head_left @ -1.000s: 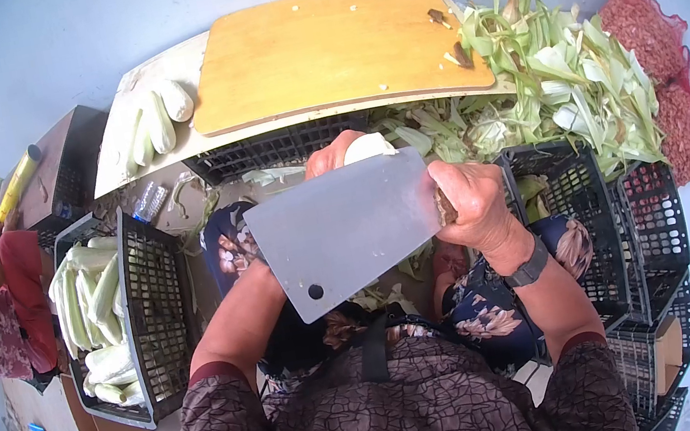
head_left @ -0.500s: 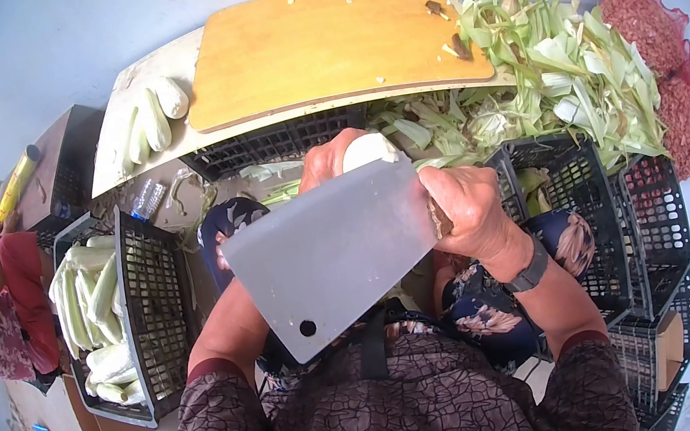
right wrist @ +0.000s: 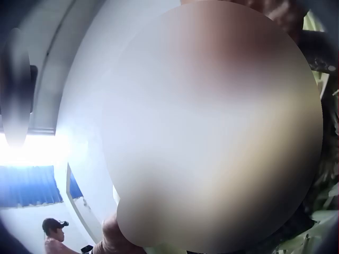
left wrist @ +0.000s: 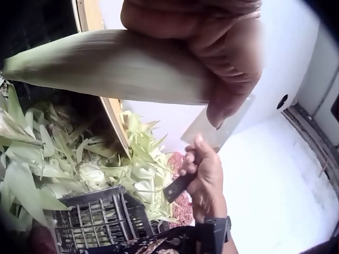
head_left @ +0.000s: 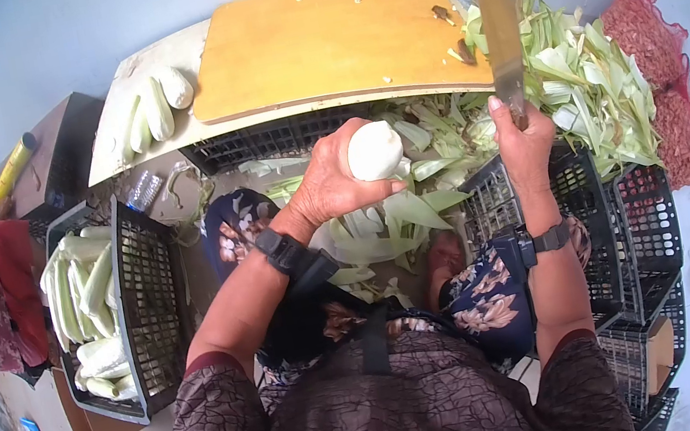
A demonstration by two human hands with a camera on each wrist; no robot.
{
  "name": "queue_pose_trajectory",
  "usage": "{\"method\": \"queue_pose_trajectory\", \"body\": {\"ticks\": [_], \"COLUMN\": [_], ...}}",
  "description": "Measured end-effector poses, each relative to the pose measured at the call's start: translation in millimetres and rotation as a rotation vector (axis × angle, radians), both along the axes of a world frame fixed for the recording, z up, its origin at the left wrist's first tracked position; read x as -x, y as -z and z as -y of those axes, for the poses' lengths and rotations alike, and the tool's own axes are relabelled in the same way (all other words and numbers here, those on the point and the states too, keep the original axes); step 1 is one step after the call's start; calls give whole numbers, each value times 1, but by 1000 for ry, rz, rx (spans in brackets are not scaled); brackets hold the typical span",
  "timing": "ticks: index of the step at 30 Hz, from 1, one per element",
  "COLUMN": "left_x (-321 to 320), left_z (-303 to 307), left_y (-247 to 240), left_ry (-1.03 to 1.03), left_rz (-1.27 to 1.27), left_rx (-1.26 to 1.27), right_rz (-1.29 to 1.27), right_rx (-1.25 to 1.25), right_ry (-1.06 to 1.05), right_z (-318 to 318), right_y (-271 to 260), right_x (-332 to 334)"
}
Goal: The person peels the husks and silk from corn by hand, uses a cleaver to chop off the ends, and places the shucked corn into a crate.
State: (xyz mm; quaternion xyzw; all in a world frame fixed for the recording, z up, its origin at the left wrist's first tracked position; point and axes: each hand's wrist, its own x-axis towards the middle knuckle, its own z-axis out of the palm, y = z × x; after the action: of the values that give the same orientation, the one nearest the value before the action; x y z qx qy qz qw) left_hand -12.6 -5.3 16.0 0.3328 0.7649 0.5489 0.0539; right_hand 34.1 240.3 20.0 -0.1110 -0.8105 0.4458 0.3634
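Observation:
In the head view the left hand [head_left: 327,177] grips a husked corn ear [head_left: 374,152], its pale blunt end facing up. The left wrist view shows the ear [left wrist: 116,66] lengthwise, pale green, with the left hand's fingers [left wrist: 228,100] curled round it. Off to the right, the right hand [head_left: 527,146] holds a cleaver [head_left: 499,22] by its handle, blade raised and apart from the ear. Most of the right wrist view is blurred.
An orange board [head_left: 324,44] lies on the table, with several pale ears [head_left: 158,110] at its left. Loose husks [head_left: 589,80] are heaped at right. Black crates [head_left: 153,305] flank the legs; the left one holds ears. Another person [head_left: 4,294] is at far left; red net sacks [head_left: 680,129] stand far right.
The cleaver has swung from flat in front of the lap, up and to the right, with its blade now upright. The left hand and ear, partly hidden before, are now in plain sight.

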Motion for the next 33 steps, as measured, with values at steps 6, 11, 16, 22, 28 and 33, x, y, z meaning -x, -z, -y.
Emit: {"method": "queue_pose_trajectory", "body": {"ticks": [6, 11, 16, 22, 28, 33], "left_x": [-3, -3, -2, 0, 0, -7], "left_z": [-4, -2, -4, -8, -8, -20], "left_y": [7, 12, 13, 14, 18, 23], "left_ry": [-15, -21, -51, -105, -156, -380], "left_rz": [-4, -24, -30, -84, -117, -215], "left_rx": [-78, -77, -63, -23, -51, -56], "right_rz": [208, 160, 218, 75, -158, -221], "right_rx": [230, 19, -158, -280, -584, -597], "right_ry": [-90, -112, -151, -249, -513, -574], "right_z": [7, 13, 33, 45, 56, 63], "right_y": [5, 21, 10, 13, 1, 0], "right_x": [-4, 5, -8, -14, -27, -32]}}
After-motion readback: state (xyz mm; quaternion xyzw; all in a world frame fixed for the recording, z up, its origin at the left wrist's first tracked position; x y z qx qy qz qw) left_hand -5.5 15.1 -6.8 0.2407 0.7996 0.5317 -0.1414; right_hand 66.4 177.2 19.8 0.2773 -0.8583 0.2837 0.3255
